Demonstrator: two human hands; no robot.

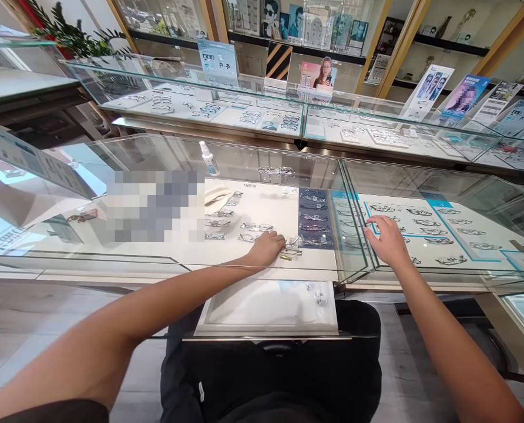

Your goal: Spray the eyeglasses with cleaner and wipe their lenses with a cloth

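Observation:
My left hand (267, 248) reaches into the glass display case (262, 269), low over the white display board (271, 200). Its fingers curl downward, and what is under them is hidden. Just right of the fingertips lies a small cluster of eyeglasses and clear pieces (292, 249). Behind the hand are eyeglasses (257, 227), with another pair partly covered by it. My right hand (389, 239) is at the glass divider (354, 217) beside the right-hand case, thumb and index finger apart. Eyeglasses (426, 222) lie in that case beyond the hand.
An open drawer (268, 308) juts out above my lap. A white spray bottle (209, 158) and a beige cloth (218, 198) are at the back left. Eyeglasses rest on a dark blue panel (313, 217). Another glass case (227, 111) runs behind.

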